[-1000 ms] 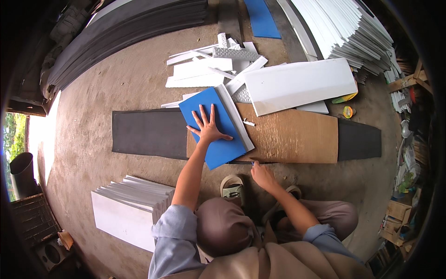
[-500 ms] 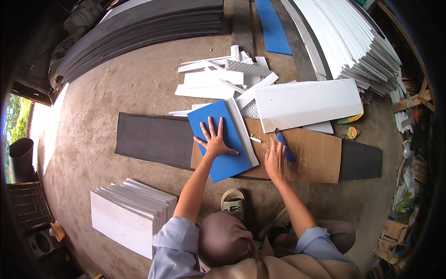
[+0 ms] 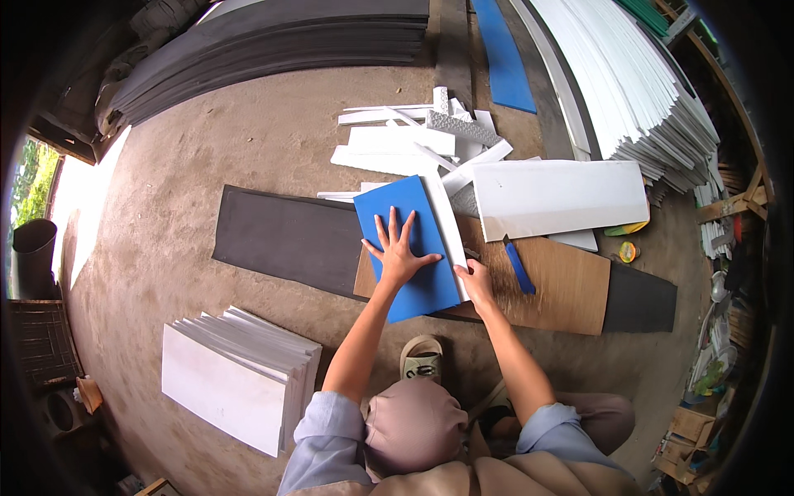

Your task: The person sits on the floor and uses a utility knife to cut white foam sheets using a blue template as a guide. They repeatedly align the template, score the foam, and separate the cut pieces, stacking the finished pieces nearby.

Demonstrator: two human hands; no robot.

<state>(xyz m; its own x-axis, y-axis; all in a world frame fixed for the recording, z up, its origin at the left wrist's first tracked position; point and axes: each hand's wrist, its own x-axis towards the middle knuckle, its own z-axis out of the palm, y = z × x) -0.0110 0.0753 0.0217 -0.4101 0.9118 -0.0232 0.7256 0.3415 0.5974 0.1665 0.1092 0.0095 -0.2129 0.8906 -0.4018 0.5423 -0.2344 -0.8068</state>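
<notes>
A person crouches on a bare concrete floor (image 3: 207, 248), seen from above their own head. Their left hand (image 3: 399, 256) lies flat, fingers spread wide, pressing down on the middle of a blue foam sheet (image 3: 413, 244); it grips nothing, only holds the sheet down with an open palm. The blue sheet rests tilted across the left end of a brown board (image 3: 562, 285) and overlaps a long dark grey mat (image 3: 281, 240) lying under both.

The right hand (image 3: 475, 278) sits at the blue sheet's right edge, fingers curled down against a narrow white foam strip (image 3: 449, 227) that runs along that edge. Whether its grip closes on anything small cannot be made out.

Just to the right of that hand, a blue-handled utility knife (image 3: 519, 268) lies loose on the brown board, touched by neither hand. Above it a large white foam panel (image 3: 558, 198) rests partly on the board. A scatter of white foam offcuts (image 3: 405, 145) lies beyond the blue sheet.

At lower left stands a neat stack of white sheets (image 3: 236, 376). A tall pile of white panels (image 3: 637, 91) fills the upper right, a stack of dark grey sheets (image 3: 273, 41) the upper left, and another blue sheet (image 3: 500, 58) lies between them. A small yellow tape roll (image 3: 628, 250) lies just off the board's right side.
</notes>
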